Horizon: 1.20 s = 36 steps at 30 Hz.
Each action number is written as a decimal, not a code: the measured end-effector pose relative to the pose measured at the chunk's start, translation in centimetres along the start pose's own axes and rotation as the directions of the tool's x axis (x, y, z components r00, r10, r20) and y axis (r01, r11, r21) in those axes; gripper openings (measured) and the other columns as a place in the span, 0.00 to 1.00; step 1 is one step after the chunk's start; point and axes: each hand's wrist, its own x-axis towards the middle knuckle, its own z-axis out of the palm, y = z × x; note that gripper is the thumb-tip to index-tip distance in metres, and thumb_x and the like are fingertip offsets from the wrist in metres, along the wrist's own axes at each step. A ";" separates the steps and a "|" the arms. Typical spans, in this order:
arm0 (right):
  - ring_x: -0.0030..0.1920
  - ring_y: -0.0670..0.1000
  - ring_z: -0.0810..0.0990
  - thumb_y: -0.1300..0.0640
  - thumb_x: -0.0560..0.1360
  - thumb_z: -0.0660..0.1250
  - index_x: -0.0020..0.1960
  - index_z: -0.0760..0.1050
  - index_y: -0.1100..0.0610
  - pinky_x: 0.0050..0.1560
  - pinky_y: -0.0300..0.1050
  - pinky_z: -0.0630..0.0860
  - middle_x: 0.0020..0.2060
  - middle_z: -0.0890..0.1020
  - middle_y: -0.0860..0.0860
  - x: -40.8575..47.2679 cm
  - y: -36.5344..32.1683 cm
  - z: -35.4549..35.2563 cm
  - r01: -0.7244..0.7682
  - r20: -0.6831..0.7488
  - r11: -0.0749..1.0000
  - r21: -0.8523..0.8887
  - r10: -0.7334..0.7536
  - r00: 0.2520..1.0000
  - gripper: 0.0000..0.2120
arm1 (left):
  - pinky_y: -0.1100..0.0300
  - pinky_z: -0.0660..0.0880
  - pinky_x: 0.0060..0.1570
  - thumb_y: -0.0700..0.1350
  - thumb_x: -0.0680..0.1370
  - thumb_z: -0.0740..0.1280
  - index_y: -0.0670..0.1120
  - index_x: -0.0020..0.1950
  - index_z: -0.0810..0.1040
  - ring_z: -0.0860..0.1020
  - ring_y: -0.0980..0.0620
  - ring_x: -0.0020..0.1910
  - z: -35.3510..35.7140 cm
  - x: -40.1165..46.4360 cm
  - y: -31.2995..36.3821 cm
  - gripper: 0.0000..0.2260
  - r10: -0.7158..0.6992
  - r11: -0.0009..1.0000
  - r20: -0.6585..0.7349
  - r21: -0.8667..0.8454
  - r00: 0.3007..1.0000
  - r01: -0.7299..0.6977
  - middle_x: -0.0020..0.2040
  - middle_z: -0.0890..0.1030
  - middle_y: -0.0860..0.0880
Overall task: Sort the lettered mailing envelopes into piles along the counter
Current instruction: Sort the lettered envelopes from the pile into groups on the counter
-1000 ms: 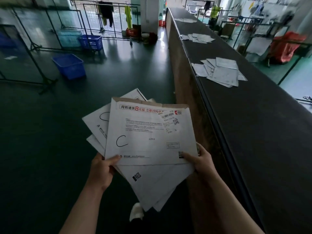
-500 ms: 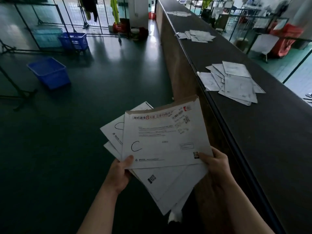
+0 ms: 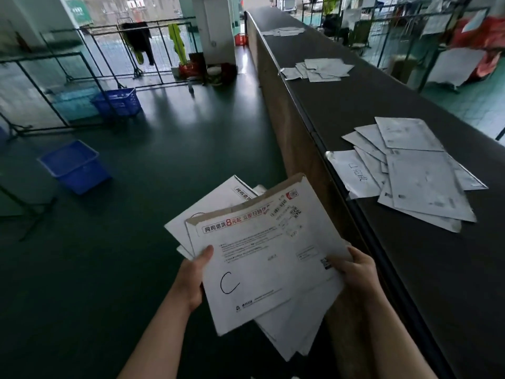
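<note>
I hold a fanned stack of white mailing envelopes in front of me, left of the counter. The top envelope (image 3: 262, 258) bears a hand-drawn letter C and red print along its upper edge. My left hand (image 3: 192, 277) grips the stack's left edge, thumb on top. My right hand (image 3: 355, 272) holds the top envelope's right edge, thumb on its face. On the long dark counter (image 3: 410, 269) lie three piles: a near pile (image 3: 410, 170), a middle pile (image 3: 319, 70) and a far pile (image 3: 284, 31).
The counter runs away from me along my right side. On the dark green floor to the left stand a blue bin (image 3: 75, 166), a blue basket (image 3: 119, 102) and metal rail frames (image 3: 54, 86). Clothes hang on a rack (image 3: 142, 42) at the back.
I have moved forward along the counter, so the near pile is now beside me. The held stack has tilted clockwise and my left thumb has slid higher up the top envelope.
</note>
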 end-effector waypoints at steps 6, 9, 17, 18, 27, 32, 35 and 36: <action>0.43 0.56 0.86 0.66 0.76 0.73 0.53 0.81 0.56 0.44 0.53 0.84 0.46 0.86 0.56 11.9 -3.2 2.9 0.102 -0.137 0.994 -0.032 -0.105 0.985 0.09 | 0.41 0.76 0.56 0.49 0.85 0.58 0.48 0.62 0.79 0.82 0.40 0.56 2.5 12.0 3.2 0.13 -0.037 0.986 -0.089 -0.165 0.995 0.022 0.56 0.86 0.41; 0.43 0.54 0.85 0.64 0.78 0.72 0.54 0.78 0.55 0.38 0.47 0.82 0.47 0.85 0.54 17.9 -4.4 4.6 0.132 -0.218 0.991 -0.021 -0.133 0.967 0.08 | 0.41 0.76 0.57 0.47 0.85 0.60 0.45 0.63 0.79 0.81 0.39 0.58 3.3 18.9 4.2 0.12 -0.081 0.983 -0.044 -0.166 0.996 0.073 0.57 0.85 0.41; 0.45 0.53 0.84 0.65 0.80 0.69 0.55 0.76 0.55 0.33 0.38 0.80 0.49 0.84 0.55 32.0 -10.2 9.0 0.106 -0.296 0.986 -0.130 -0.141 0.945 0.07 | 0.46 0.79 0.50 0.35 0.81 0.64 0.43 0.62 0.79 0.81 0.38 0.58 7.6 38.0 9.0 0.11 -0.131 0.991 0.070 -0.025 0.989 0.133 0.55 0.85 0.41; 0.45 0.54 0.84 0.65 0.80 0.69 0.55 0.77 0.56 0.34 0.39 0.81 0.49 0.85 0.55 34.0 -11.6 8.7 0.119 -0.333 0.985 -0.127 -0.156 0.930 0.07 | 0.47 0.79 0.49 0.34 0.81 0.64 0.43 0.61 0.79 0.81 0.38 0.57 8.9 40.8 10.2 0.11 -0.122 0.992 0.107 -0.027 0.987 0.126 0.55 0.85 0.42; 0.50 0.60 0.85 0.65 0.79 0.69 0.58 0.79 0.58 0.47 0.54 0.83 0.51 0.86 0.57 40.5 -13.6 3.7 0.098 -0.625 0.994 0.054 -0.043 0.779 0.08 | 0.49 0.80 0.53 0.34 0.81 0.64 0.45 0.61 0.79 0.83 0.45 0.55 20.7 52.7 14.7 0.11 -0.101 0.994 0.307 0.073 0.946 0.082 0.56 0.86 0.45; 0.44 0.57 0.83 0.70 0.79 0.65 0.52 0.79 0.57 0.36 0.42 0.81 0.47 0.85 0.57 44.1 -14.3 -0.2 0.178 -0.749 0.978 0.110 -0.036 0.662 0.10 | 0.43 0.79 0.59 0.34 0.81 0.65 0.39 0.64 0.78 0.82 0.39 0.58 28.4 55.6 12.4 0.12 -0.229 0.963 0.415 0.228 0.881 0.142 0.58 0.84 0.40; 0.43 0.55 0.84 0.70 0.79 0.66 0.52 0.79 0.57 0.34 0.40 0.81 0.46 0.85 0.55 45.8 -14.4 -3.7 0.223 -0.795 0.960 0.167 -0.003 0.607 0.09 | 0.43 0.78 0.58 0.31 0.81 0.63 0.37 0.64 0.77 0.81 0.36 0.59 33.8 57.5 11.5 0.12 -0.257 0.945 0.430 0.300 0.866 0.131 0.59 0.83 0.37; 0.43 0.55 0.84 0.69 0.79 0.66 0.53 0.80 0.57 0.35 0.41 0.82 0.46 0.86 0.54 46.3 -14.6 -4.8 0.233 -0.805 0.955 0.182 0.009 0.593 0.10 | 0.43 0.78 0.58 0.31 0.81 0.63 0.37 0.64 0.77 0.81 0.37 0.58 35.7 58.3 11.6 0.12 -0.256 0.941 0.434 0.316 0.864 0.120 0.59 0.83 0.38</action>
